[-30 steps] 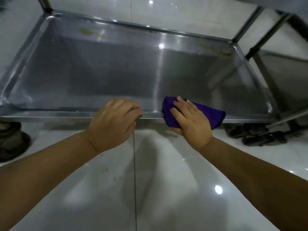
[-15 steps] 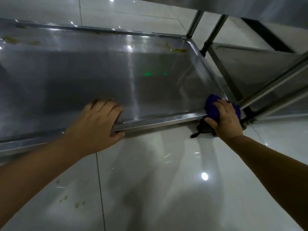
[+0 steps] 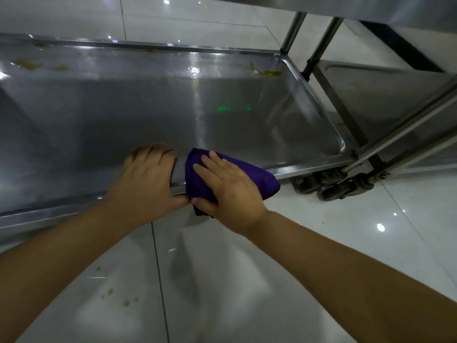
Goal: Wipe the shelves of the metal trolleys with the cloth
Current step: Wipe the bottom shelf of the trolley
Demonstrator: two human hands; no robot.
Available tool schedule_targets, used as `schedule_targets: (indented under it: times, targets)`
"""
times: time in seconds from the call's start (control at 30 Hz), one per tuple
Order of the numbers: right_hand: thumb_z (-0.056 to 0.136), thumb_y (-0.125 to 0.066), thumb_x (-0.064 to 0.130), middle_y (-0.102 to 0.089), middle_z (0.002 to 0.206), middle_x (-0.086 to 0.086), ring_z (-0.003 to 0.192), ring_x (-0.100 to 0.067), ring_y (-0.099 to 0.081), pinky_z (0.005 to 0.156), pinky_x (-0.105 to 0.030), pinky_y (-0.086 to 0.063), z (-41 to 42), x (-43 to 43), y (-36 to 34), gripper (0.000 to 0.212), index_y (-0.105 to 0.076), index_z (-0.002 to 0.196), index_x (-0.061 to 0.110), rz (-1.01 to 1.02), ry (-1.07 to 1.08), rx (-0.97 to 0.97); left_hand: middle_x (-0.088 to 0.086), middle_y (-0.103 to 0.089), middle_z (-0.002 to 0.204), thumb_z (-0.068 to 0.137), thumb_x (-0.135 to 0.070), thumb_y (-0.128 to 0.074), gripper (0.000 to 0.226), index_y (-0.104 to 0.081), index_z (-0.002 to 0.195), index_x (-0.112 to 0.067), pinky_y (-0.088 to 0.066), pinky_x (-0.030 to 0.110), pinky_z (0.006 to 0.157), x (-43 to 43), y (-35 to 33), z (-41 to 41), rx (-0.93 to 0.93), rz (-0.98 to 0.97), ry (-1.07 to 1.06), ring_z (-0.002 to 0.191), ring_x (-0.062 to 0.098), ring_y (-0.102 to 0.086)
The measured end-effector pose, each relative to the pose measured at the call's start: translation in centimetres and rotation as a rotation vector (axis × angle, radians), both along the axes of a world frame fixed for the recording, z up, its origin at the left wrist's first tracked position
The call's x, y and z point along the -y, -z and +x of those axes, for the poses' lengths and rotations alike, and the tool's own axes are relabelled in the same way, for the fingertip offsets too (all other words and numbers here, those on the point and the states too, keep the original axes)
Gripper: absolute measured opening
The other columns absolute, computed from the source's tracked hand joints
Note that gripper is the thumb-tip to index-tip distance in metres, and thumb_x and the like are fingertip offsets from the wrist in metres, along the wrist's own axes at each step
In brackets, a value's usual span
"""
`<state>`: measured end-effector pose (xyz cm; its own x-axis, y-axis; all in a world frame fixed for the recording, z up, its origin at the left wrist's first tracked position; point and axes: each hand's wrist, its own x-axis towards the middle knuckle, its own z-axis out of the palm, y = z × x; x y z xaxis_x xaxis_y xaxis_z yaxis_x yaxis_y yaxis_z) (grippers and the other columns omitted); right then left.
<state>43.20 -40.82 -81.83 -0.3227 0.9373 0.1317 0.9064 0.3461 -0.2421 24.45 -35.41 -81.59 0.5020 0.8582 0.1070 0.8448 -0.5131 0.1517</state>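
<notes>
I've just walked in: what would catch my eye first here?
A purple cloth, folded over the near rim of the steel trolley shelf and held there by the right hand, with the left hand gripping the rim right beside it. Yellowish stains run along the shelf's far edge, and a green glint reflects on its surface.

Probably a commercial kitchen or canteen service area. A stainless-steel trolley (image 3: 293, 32) and a second trolley (image 3: 383, 95) stand side by side on castors (image 3: 336, 190) on a glossy white tiled floor (image 3: 247, 293). The low tray shelf (image 3: 148, 107) bears yellowish smears (image 3: 268, 73) along its far edge. Similar spots (image 3: 126, 303) mark the floor.
</notes>
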Motion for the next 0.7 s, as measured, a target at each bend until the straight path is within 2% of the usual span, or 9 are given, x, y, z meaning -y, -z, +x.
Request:
schedule_targets:
  times: [0.1, 0.23, 0.3, 0.37, 0.43, 0.6, 0.7]
  targets:
    - [0.088, -0.054, 0.046, -0.044, 0.147, -0.009, 0.140, -0.023, -0.033, 0.115, -0.026, -0.014, 3.1, -0.7, -0.3, 0.062, -0.048, 0.140, 0.013, -0.032, -0.008, 0.059, 0.011, -0.061, 0.118, 0.059, -0.076, -0.045, 0.086, -0.059, 0.113, -0.010, -0.043, 0.047, 0.090, 0.0, 0.2, -0.1, 0.000, 0.008, 0.015, 0.111, 0.034, -0.054]
    - [0.085, -0.041, 0.053, -0.045, 0.145, -0.013, 0.139, -0.026, -0.036, 0.114, -0.027, -0.017, 10.0, -1.5, -1.0, 0.069, -0.049, 0.139, 0.011, -0.103, 0.156, 0.030, 0.011, -0.061, 0.118, 0.059, -0.071, -0.044, 0.082, -0.060, 0.112, -0.011, -0.043, 0.048, 0.089, 0.2, 0.0, -0.1, 0.014, 0.027, 0.014, 0.110, 0.035, -0.054]
    - [0.089, -0.040, 0.053, -0.038, 0.151, -0.009, 0.142, -0.023, -0.030, 0.115, -0.025, -0.012, 14.1, -1.8, -1.8, 0.067, -0.041, 0.144, 0.016, -0.137, 0.293, -0.010, 0.011, -0.061, 0.118, 0.060, -0.071, -0.043, 0.081, -0.060, 0.111, -0.011, -0.044, 0.047, 0.087, 0.2, -0.1, 0.0, 0.012, 0.018, 0.011, 0.108, 0.035, -0.055]
    - [0.097, -0.043, 0.045, -0.027, 0.157, -0.002, 0.144, -0.020, -0.022, 0.117, -0.031, -0.011, 17.8, -2.4, -2.6, 0.058, -0.031, 0.149, 0.023, -0.200, 0.472, -0.038, 0.010, -0.061, 0.118, 0.062, -0.071, -0.042, 0.079, -0.060, 0.110, -0.011, -0.044, 0.047, 0.086, 0.2, -0.2, 0.0, 0.011, 0.011, 0.010, 0.105, 0.035, -0.056]
    - [0.100, -0.041, 0.039, -0.019, 0.159, -0.003, 0.146, -0.022, -0.016, 0.118, -0.038, -0.012, 20.0, -3.6, -3.2, 0.058, -0.022, 0.152, 0.022, -0.270, 0.604, -0.011, 0.009, -0.061, 0.115, 0.066, -0.071, -0.041, 0.076, -0.059, 0.109, -0.012, -0.044, 0.045, 0.085, 0.3, -0.3, 0.0, 0.007, 0.021, 0.017, 0.103, 0.033, -0.056]
    - [0.100, -0.034, 0.045, -0.017, 0.158, -0.017, 0.146, -0.032, -0.012, 0.118, -0.043, -0.012, 17.6, -7.1, -2.5, 0.066, -0.014, 0.152, 0.009, -0.245, 0.723, 0.149, 0.010, -0.062, 0.114, 0.069, -0.068, -0.041, 0.071, -0.062, 0.104, -0.011, -0.044, 0.043, 0.084, 0.4, -0.4, 0.0, 0.004, 0.048, 0.018, 0.102, 0.032, -0.057]
    - [0.099, -0.034, 0.047, -0.017, 0.158, -0.017, 0.146, -0.032, -0.012, 0.117, -0.041, -0.010, 12.6, -8.3, -1.9, 0.067, -0.016, 0.152, 0.009, -0.180, 0.635, 0.199, 0.009, -0.061, 0.117, 0.067, -0.069, -0.043, 0.071, -0.062, 0.106, -0.012, -0.042, 0.042, 0.086, 0.3, -0.1, 0.0, 0.033, 0.035, 0.007, 0.105, 0.032, -0.056]
